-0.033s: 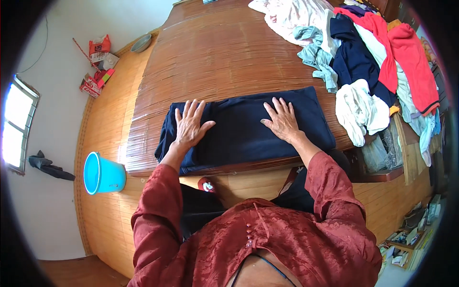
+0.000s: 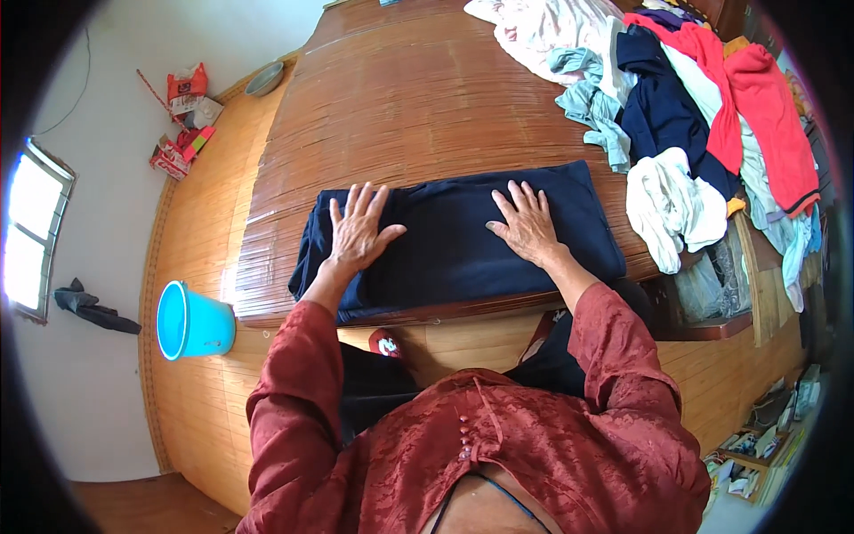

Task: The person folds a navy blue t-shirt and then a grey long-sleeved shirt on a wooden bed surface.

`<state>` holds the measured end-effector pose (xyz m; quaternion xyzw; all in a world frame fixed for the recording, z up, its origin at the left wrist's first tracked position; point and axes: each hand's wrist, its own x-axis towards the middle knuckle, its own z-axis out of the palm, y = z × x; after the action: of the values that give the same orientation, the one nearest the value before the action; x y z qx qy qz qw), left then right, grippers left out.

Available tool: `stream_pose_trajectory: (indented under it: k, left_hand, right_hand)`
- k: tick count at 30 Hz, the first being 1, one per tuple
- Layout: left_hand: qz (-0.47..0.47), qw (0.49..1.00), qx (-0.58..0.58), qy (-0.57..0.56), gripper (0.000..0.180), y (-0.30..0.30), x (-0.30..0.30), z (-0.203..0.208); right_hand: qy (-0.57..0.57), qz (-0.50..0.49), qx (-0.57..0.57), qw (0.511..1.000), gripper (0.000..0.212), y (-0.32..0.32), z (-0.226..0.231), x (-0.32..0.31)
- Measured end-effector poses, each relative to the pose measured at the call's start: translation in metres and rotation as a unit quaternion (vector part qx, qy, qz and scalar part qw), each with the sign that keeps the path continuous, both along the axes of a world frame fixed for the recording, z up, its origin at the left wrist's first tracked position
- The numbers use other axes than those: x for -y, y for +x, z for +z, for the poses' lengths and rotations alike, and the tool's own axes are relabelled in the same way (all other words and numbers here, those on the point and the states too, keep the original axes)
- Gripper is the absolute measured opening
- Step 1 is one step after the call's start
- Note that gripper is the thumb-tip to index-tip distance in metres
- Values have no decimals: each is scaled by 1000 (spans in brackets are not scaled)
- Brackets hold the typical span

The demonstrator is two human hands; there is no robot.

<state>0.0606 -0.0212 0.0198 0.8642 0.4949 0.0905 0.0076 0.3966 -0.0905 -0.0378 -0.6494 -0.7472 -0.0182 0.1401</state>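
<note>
Resting flat on one folded navy cloth are the left hand and right hand (both with fingers spread, grasping nothing). One blue bucket stands leftward, contents hidden.

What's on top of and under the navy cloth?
On top of the navy cloth: left hand and right hand, palms down. Under it: brown slatted mat; the covered part is hidden.

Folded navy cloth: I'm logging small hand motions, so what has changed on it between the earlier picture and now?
The left hand has shifted very slightly to the right over the folded navy-blue cloth. Nothing was visibly taken hold of or let go. The right hand, the cloth and the round light-blue bucket stayed as they were.
</note>
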Motion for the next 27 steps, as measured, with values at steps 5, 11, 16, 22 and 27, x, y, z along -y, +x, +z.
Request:
stream_pose_trajectory:
  k: [5, 11, 16, 22, 27]
  left_hand:
    - [19, 996, -87, -12, 90, 12, 6, -21]
    - [27, 996, -87, -16, 91, 13, 0, -24]
    - [60, 996, -71, -18, 94, 20, -16, -25]
    - [74, 995, -64, -5, 93, 15, -19, -28]
    - [60, 996, -45, -42, 94, 13, -24, -24]
  right_hand:
    - [28, 12, -5, 1000, 67, 0, -5, -3]
    - [-6, 16, -7, 1000, 66, 4, 0, -15]
    - [-30, 38, -3, 999, 66, 13, -1, -39]
    - [-49, -66, 34, 996, 67, 32, 16, -30]
    - [-59, -94, 19, 994, 66, 39, 8, -22]
